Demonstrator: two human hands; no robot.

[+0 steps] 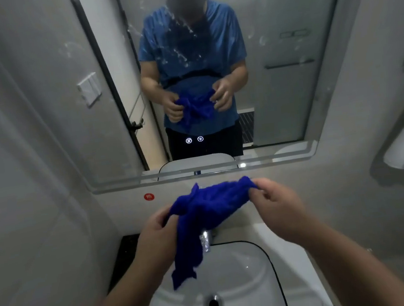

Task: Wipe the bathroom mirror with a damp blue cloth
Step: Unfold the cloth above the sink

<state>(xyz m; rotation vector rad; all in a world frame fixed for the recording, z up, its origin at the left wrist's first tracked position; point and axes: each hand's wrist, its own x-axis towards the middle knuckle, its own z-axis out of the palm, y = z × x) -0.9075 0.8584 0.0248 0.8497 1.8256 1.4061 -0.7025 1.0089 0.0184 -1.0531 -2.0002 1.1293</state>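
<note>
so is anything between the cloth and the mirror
Nothing visible. The left hand and right hand hold the blue cloth over the sink, below the mirror, with only open air between cloth and glass. The faucet sits under the cloth.

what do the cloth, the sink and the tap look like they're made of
The cloth looks like soft, fuzzy fabric, perhaps microfibre: it droops and bunches. The sink seems glazed white ceramic, with sharp glints. The tap looks like shiny chromed metal, though mostly hidden.
</note>
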